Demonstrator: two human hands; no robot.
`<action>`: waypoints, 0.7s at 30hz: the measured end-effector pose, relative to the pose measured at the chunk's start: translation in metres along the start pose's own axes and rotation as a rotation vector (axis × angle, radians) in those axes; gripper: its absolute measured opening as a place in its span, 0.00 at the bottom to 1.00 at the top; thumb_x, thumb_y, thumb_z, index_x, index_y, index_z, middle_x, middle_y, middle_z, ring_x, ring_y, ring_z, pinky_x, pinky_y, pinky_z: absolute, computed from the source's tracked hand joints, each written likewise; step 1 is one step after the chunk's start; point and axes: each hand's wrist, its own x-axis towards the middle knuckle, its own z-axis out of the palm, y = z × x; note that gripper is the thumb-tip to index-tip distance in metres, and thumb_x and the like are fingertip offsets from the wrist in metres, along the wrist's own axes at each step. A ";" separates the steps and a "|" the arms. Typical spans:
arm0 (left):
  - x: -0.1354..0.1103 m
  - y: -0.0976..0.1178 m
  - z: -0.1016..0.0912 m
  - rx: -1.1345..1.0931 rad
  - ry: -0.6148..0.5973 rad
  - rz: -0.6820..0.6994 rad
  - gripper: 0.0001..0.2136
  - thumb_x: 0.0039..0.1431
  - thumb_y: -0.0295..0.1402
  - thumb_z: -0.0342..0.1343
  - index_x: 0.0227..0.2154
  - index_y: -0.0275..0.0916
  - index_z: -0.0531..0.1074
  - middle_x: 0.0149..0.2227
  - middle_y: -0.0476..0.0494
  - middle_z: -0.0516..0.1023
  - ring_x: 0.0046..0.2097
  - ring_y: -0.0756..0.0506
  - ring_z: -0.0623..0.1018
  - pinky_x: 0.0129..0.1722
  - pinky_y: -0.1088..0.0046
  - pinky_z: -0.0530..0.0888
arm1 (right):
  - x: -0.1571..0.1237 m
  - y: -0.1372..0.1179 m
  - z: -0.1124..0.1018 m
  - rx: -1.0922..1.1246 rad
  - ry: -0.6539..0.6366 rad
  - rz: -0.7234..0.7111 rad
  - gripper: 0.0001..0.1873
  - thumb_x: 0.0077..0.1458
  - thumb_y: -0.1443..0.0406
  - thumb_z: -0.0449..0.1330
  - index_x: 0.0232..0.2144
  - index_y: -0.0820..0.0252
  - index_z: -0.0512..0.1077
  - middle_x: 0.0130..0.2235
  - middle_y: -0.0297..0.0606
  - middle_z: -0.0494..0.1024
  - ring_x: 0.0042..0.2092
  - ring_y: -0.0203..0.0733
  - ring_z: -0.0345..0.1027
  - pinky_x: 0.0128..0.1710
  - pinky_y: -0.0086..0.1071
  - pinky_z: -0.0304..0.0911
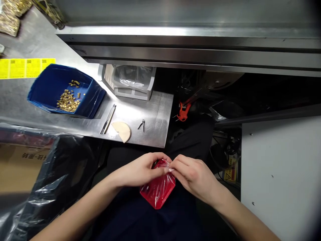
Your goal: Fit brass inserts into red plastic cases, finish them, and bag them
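Observation:
A red tray wrapped in clear plastic film (159,190) is held above my lap. My left hand (147,169) is closed around its upper left side, thumb on the film and fingers behind. At the upper right corner, my right hand (192,172) pinches the gathered plastic film between thumb and fingers. The two hands' fingertips nearly meet there. Whatever may lie inside the red tray cannot be made out through the glare.
On the metal table (160,110) are a blue bin (96,97) with small brass pieces (67,101), tweezers (107,118), a pale disc with a notch (122,131), a small metal tool (142,125) and a grey tray (131,93). A white panel (283,167) stands right.

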 end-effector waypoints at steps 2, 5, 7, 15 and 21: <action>-0.013 0.001 -0.009 -0.142 -0.115 0.012 0.19 0.66 0.42 0.60 0.56 0.42 0.73 0.49 0.41 0.79 0.47 0.41 0.79 0.46 0.67 0.75 | 0.000 -0.006 -0.002 0.078 0.026 0.017 0.10 0.70 0.66 0.52 0.41 0.57 0.74 0.39 0.39 0.78 0.39 0.42 0.73 0.39 0.34 0.68; -0.027 -0.009 -0.013 -0.347 -0.236 -0.008 0.28 0.61 0.42 0.66 0.63 0.47 0.67 0.51 0.41 0.78 0.45 0.43 0.79 0.41 0.70 0.76 | -0.001 -0.016 -0.008 0.278 0.070 0.053 0.07 0.67 0.68 0.56 0.40 0.55 0.75 0.38 0.36 0.79 0.39 0.40 0.74 0.40 0.32 0.68; -0.028 -0.021 -0.006 -0.456 -0.241 0.018 0.39 0.53 0.41 0.72 0.66 0.48 0.62 0.54 0.41 0.76 0.48 0.42 0.79 0.46 0.68 0.76 | -0.001 -0.022 -0.009 0.425 0.095 0.061 0.06 0.66 0.69 0.59 0.39 0.54 0.75 0.39 0.33 0.80 0.40 0.38 0.75 0.41 0.30 0.69; -0.014 -0.027 0.024 -0.024 0.179 0.262 0.41 0.47 0.41 0.76 0.61 0.47 0.61 0.55 0.39 0.74 0.53 0.37 0.77 0.54 0.59 0.75 | -0.004 -0.032 0.003 0.504 0.387 0.149 0.06 0.63 0.69 0.62 0.36 0.54 0.78 0.39 0.35 0.81 0.41 0.41 0.75 0.45 0.35 0.70; -0.012 -0.027 0.022 0.167 0.356 0.532 0.39 0.54 0.51 0.69 0.65 0.51 0.61 0.73 0.37 0.52 0.72 0.29 0.56 0.70 0.46 0.57 | 0.002 -0.027 0.023 1.261 0.270 0.553 0.15 0.58 0.54 0.68 0.32 0.59 0.75 0.25 0.32 0.77 0.26 0.34 0.69 0.26 0.26 0.65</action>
